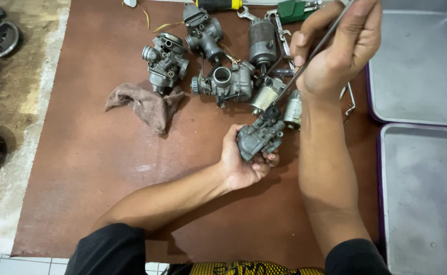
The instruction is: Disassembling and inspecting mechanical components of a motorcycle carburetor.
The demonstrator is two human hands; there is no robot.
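Grey metal carburetor [260,138] sits clasped in the left hand [243,160]; above it, the right hand [338,48] pinches a thin screwdriver [305,63].

On the brown mat [106,168] I count 4 carburetors: 1 held in the near middle [260,138], 1 at the far left of the cluster [165,62], 1 at the far middle [203,31], and 1 just behind the held one [226,84]. There are 3 small metal cylinders (2 partly hidden) [262,43], 1 crumpled rag [146,104], and 2 grey trays on the right [422,66] [427,203].
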